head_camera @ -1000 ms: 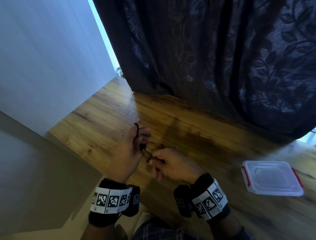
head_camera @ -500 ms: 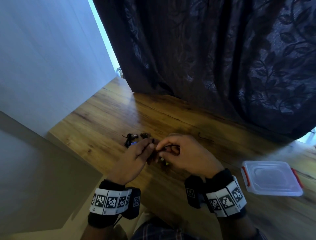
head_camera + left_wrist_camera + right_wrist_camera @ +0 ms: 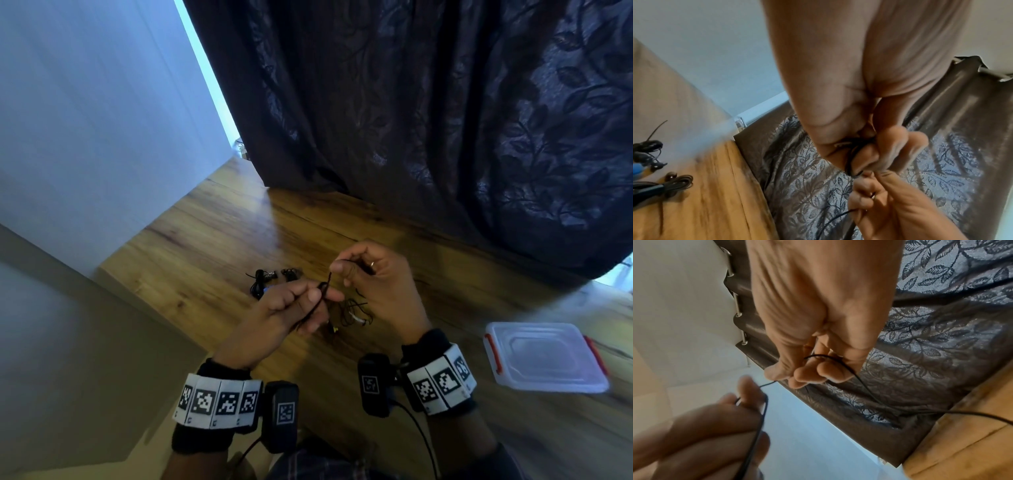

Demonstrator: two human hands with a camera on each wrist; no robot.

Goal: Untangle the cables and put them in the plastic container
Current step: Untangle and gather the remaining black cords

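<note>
Both hands hold one thin black cable (image 3: 324,293) above the wooden table (image 3: 212,260). My left hand (image 3: 308,298) pinches a looped part of it (image 3: 854,155), and my right hand (image 3: 346,270) pinches the strand (image 3: 830,357) a little higher and to the right. More of this cable lies tangled (image 3: 352,313) on the table under the hands. A second bunch of black cables (image 3: 265,279), partly coiled (image 3: 674,183), lies to the left beyond my left hand. The clear plastic container (image 3: 544,356) with red clips sits closed at the right.
A dark leaf-patterned curtain (image 3: 428,113) hangs along the table's far edge. A white wall (image 3: 85,120) bounds the left side, and the table's left edge (image 3: 116,284) drops off near the cable bunch.
Both hands have lifted off the table and drawn slightly apart, stretching the black cable between them. The right hand moved up and to the right from where it was.
</note>
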